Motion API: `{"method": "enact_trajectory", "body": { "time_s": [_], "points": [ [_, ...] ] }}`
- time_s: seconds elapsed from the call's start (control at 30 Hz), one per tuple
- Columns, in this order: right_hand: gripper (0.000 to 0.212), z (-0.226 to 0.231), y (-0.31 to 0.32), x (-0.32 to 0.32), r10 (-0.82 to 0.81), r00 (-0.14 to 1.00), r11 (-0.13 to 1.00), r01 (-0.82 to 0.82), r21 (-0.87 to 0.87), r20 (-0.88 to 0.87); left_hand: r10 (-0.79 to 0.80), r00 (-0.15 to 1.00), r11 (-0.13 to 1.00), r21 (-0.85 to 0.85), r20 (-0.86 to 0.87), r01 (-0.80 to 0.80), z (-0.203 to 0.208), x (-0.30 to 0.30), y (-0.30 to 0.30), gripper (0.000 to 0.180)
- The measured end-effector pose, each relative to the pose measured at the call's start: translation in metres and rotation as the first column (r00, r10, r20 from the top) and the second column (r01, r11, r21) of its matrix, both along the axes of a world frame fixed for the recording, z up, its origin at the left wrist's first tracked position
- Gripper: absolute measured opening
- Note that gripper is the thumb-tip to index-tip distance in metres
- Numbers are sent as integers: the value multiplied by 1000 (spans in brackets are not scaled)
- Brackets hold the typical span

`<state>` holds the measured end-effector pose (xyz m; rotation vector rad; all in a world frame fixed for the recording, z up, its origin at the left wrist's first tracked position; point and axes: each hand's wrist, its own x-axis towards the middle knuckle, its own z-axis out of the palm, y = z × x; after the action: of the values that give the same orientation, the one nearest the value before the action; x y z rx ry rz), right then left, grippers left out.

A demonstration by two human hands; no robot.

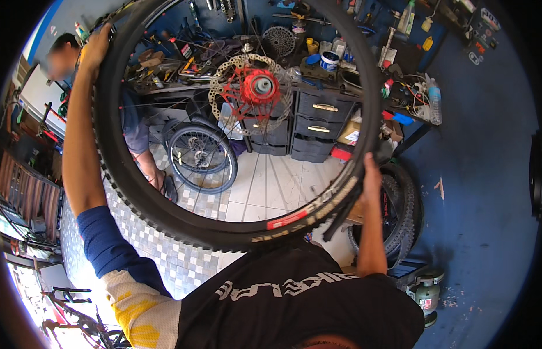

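Observation:
A large bicycle wheel (183,224) with a black knobbly tyre is held up in front of me, filling the middle of the view. Its red hub (260,87) carries a silver brake disc (217,87). At the upper left, my left hand (95,51) is closed on the tyre's outer edge. My right hand (370,177) grips the tyre at its lower right, its fingers partly hidden. Just below that hand, a dark strip (336,224) hangs beside the tyre; I cannot tell what it is.
Behind the wheel is a workbench crowded with tools, with black drawers (320,110) beneath. A smaller wheel (202,158) stands on the tiled floor. At far left is another person (64,55). More tyres (399,215) lean by the blue wall (480,174), near a green gas canister (428,294).

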<state>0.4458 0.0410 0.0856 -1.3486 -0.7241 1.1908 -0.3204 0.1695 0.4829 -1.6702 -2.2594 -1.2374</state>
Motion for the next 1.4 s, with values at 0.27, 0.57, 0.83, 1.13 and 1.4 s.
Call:
{"method": "enact_trajectory", "body": {
  "time_s": [0.27,0.57,0.83,1.13,1.4],
  "points": [
    [56,-141,-54,-136,37,780,981,-149,-127,-625,-457,728,883,362,511,299,107,174,-95,65],
    [60,-147,-67,-141,-268,903,963,255,-84,-336,10,794,992,91,608,-82,-142,207,-191,72],
    [56,-189,-86,-77,-218,762,963,65,-263,-610,338,805,935,-78,488,-346,-295,136,-176,79],
    [56,-140,-144,11,-351,887,905,240,-351,-300,338,533,938,-229,776,-261,-425,171,-241,79],
    [61,-127,-138,23,-348,899,920,272,-284,-267,393,520,919,-303,758,-252,-478,174,-221,74]
  ]
}}
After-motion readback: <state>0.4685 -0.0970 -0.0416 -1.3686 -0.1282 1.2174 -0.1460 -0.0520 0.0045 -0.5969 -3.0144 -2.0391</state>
